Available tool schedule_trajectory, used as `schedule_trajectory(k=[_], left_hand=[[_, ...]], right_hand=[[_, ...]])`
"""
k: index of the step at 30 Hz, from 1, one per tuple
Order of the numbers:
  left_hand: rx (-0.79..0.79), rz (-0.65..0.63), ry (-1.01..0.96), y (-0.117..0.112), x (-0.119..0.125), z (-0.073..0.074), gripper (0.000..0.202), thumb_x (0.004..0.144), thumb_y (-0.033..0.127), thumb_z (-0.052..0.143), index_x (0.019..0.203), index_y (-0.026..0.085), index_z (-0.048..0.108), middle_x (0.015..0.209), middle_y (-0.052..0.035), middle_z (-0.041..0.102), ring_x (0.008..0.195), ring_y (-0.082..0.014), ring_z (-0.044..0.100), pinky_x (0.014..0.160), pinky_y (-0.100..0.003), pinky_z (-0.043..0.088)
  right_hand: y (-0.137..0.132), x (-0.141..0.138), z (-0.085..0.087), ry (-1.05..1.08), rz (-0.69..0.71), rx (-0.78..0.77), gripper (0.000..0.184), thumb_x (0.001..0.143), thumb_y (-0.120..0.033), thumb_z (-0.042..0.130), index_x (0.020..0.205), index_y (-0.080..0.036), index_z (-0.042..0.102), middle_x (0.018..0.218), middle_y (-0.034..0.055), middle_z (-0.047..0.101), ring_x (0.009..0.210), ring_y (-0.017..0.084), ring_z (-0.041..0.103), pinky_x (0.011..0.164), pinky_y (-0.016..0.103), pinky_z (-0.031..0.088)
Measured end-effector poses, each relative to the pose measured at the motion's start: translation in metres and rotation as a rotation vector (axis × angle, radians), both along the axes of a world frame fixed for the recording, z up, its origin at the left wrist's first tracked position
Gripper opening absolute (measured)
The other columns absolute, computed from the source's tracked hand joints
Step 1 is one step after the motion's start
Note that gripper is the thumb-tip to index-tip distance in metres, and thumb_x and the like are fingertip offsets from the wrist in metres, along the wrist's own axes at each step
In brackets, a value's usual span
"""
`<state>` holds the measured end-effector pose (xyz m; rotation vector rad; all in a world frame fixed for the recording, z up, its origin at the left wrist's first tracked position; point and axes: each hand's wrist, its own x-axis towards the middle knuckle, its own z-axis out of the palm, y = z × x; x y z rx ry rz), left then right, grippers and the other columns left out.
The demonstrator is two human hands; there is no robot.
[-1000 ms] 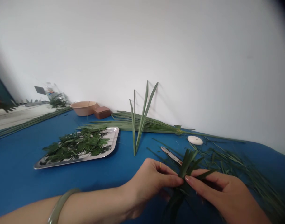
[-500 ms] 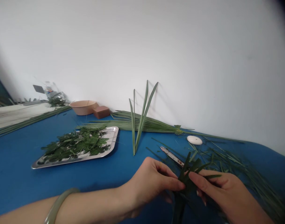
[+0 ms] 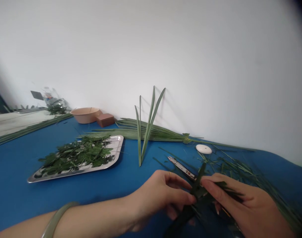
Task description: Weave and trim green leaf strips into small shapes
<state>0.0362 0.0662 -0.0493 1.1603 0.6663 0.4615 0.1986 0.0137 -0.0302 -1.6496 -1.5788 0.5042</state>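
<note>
Low at the right of the blue table, a dark green bunch of folded leaf strips is held between both hands. My left hand, with a ring and a pale bangle on the wrist, pinches the strips between thumb and fingers. On the other side my right hand grips strip ends that stick out past its fingers. Just behind the hands lies a pair of scissors, its blades pointing away to the left and its handles hidden. The lower part of the bunch is dark and blurred.
A metal tray of cut green leaves stands at left. Behind are a pink bowl, a brown box, a long palm leaf and upright leaf strips. A white oval object and leaf scraps lie right.
My right hand has shifted slightly right and turned, drawing strips to the right. The bunch's lower end has swung left. The whole view has moved a little.
</note>
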Motion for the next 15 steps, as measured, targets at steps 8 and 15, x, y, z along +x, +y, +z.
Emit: schedule_trajectory(k=[8,15], left_hand=[[-0.182,-0.213,-0.076,-0.001,-0.001,-0.003,0.018,0.065,0.024,0.052,0.069,0.009,0.060,0.071,-0.0080,0.062,0.053,-0.0101,0.056,0.044,-0.015,0.036],[-0.146,-0.164,-0.040,-0.001,-0.001,-0.005,0.015,0.061,0.020,0.058,0.070,0.009,0.063,0.070,-0.0045,0.060,0.056,-0.0095,0.056,0.041,-0.013,0.035]], right_hand=[[0.000,0.005,0.000,0.014,-0.146,0.075,0.021,0.066,-0.044,0.051,0.063,-0.027,0.063,0.048,-0.0036,0.054,0.044,0.012,0.050,0.040,0.018,0.039],[0.007,0.016,-0.006,0.637,-0.093,-0.059,0.035,0.072,-0.049,0.041,0.081,-0.021,0.062,0.060,0.0000,0.057,0.056,0.016,0.054,0.049,0.026,0.045]])
